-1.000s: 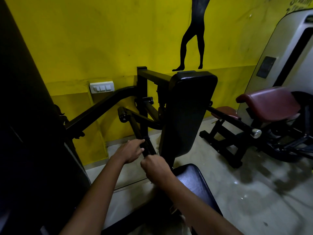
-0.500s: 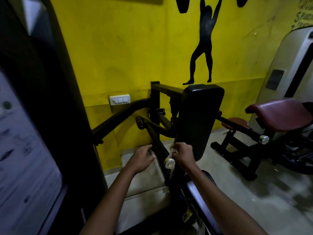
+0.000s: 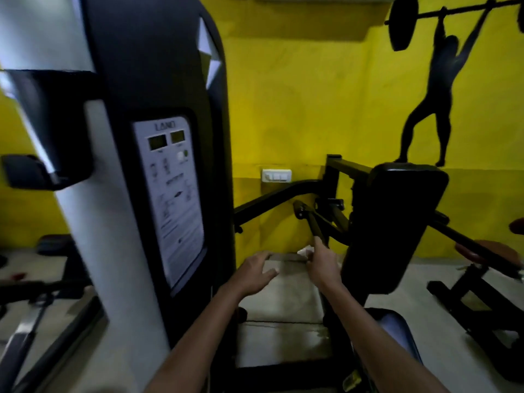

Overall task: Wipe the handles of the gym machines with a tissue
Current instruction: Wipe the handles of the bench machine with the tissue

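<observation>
Tissue [image 3: 305,251] pinched in right hand [image 3: 321,266], beside handle [image 3: 313,226].

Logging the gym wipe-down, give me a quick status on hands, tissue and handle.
Left hand open, holding nothing. Right hand holds tissue beside black handle bar. Nothing blocking the bar.

Likely a gym: weight machine [image 3: 147,165], padded bench [image 3: 394,222], weightlifter mural [image 3: 433,89].

we have one view only, a wide-angle camera worn on the head, looking forward and slightly down from standing height. it faces the yellow wall [image 3: 297,109], close to the machine's tower [image 3: 136,165] at left, forearms reaching in from below.
</observation>
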The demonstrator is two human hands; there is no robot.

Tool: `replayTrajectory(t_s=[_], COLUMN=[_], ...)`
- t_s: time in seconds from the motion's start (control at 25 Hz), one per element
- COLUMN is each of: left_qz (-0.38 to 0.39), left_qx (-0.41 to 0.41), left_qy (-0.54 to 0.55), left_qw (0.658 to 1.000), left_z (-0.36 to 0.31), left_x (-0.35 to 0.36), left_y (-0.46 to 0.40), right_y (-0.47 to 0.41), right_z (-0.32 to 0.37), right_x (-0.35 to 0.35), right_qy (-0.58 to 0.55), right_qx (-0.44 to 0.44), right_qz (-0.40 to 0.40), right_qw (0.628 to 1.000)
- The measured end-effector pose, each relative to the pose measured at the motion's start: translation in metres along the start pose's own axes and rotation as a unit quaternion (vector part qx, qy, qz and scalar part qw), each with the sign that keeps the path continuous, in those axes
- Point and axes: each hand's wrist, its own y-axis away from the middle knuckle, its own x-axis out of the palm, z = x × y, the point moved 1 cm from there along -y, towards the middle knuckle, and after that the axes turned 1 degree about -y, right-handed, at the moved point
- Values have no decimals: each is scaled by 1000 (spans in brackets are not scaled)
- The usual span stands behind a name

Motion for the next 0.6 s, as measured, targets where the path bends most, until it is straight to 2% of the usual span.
replayTrajectory(t_s=[0.36, 0.6], left_qz=[-123, -207], left_qx=[-123, -236], left_qy=[-1, -38], left_qw=[985, 949], left_z=[-32, -14], left_x=[-17, -84], left_y=[149, 260], right_y=[74, 131], right_z=[29, 114], right_x=[-18, 6], right_qy=[-93, -159], right_qx=[-96, -153], right_qz=[121, 183], right_qw=[984, 958])
